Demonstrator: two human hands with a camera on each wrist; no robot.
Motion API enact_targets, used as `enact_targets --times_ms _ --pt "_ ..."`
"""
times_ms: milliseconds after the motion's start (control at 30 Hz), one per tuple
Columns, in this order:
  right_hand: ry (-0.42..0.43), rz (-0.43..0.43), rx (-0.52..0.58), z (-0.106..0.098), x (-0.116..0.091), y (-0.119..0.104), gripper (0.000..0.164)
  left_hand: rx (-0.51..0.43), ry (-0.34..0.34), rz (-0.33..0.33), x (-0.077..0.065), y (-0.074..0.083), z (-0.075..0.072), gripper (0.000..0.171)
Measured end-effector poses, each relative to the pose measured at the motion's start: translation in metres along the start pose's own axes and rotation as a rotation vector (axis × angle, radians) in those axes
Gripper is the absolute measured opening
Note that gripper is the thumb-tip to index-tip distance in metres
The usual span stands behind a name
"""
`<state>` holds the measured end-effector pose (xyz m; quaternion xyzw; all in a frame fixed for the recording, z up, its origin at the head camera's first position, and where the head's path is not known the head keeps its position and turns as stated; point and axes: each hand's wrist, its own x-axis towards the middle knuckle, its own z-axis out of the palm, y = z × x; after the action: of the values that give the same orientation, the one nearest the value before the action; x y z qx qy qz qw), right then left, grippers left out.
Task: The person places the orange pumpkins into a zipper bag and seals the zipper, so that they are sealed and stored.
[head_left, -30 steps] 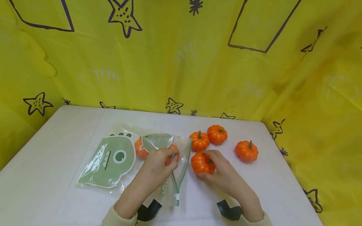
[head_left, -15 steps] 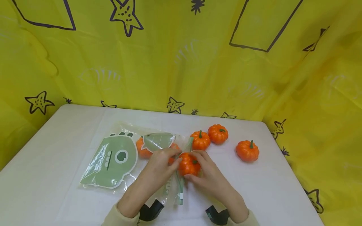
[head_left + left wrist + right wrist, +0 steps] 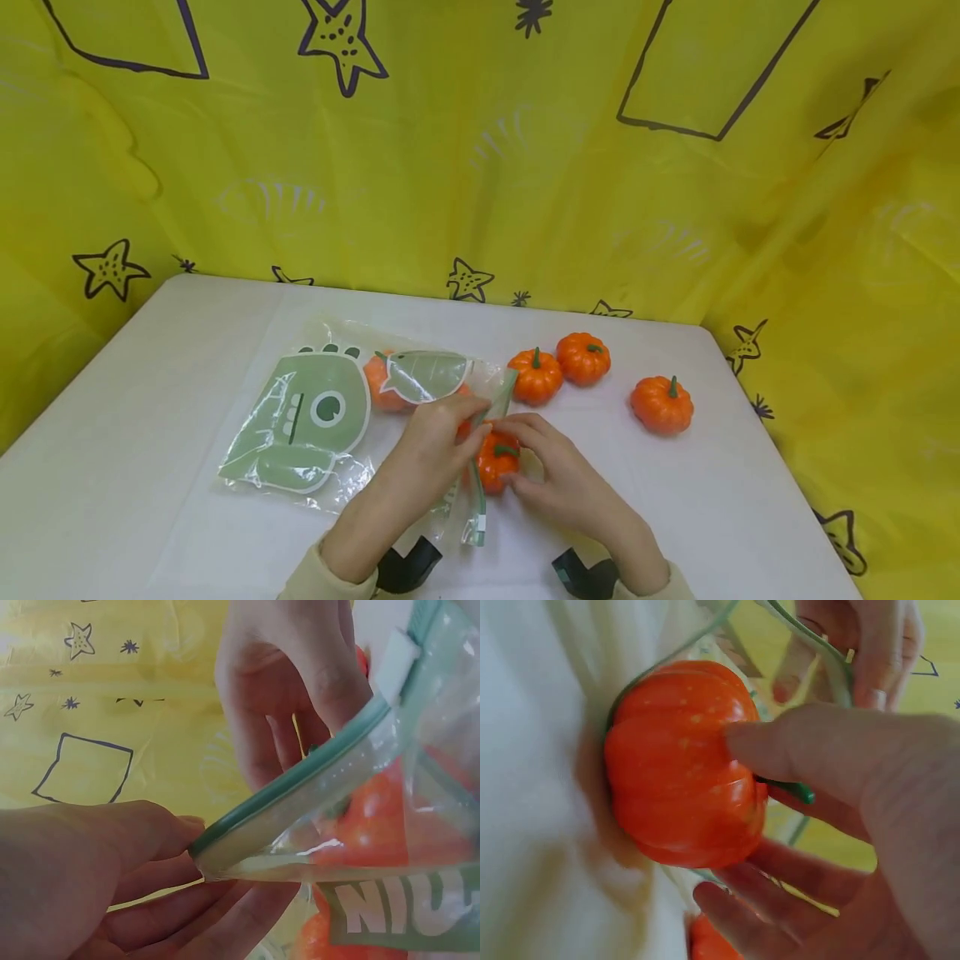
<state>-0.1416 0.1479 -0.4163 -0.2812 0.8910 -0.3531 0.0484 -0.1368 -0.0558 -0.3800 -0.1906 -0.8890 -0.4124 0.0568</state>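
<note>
Left hand (image 3: 437,442) pinches bag (image 3: 300,433), mouth (image 3: 300,775) facing right; right hand (image 3: 557,473) grips pumpkin (image 3: 679,769), stem (image 3: 799,791) toward palm.

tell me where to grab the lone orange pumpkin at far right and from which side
Grip the lone pumpkin round its widest ribs, probably from above: it sits upright, stem up, apart from the other pumpkins, so both flanks look free. The stem seems thin for a firm hold.

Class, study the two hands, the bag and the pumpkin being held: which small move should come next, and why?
Probably the right hand should ease the pumpkin further into the bag: the left hand pinches the bag's green edge, and the pumpkin sits at the open mouth.
</note>
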Motion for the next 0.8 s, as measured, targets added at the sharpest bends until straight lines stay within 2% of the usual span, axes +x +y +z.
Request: enact_targets --times_ms 200,333,400,467,600,800 --pt "0.144 -0.019 -0.071 0.011 0.005 0.002 0.048 0.015 0.017 0.027 0.000 0.003 0.000 0.023" --pt "0.262 0.038 -0.101 0.022 0.010 0.003 0.047 0.027 0.029 0.036 0.000 0.004 0.001 0.026" --pt "0.283 0.078 -0.090 0.025 0.012 0.003 0.049 0.029 0.028 0.031 0.000 0.004 0.002 0.027" --pt "0.264 0.116 -0.048 0.026 0.012 0.002 0.051 0.031 0.026 0.022 0.000 0.004 0.002 0.027" --pt "0.173 0.141 0.043 0.020 0.010 0.002 0.054 0.047 0.040 0.018 0.001 0.001 0.003 0.025" --pt "0.106 0.048 0.150 0.011 0.007 0.004 0.050 0.060 0.068 0.049 0.001 0.000 0.002 0.022"
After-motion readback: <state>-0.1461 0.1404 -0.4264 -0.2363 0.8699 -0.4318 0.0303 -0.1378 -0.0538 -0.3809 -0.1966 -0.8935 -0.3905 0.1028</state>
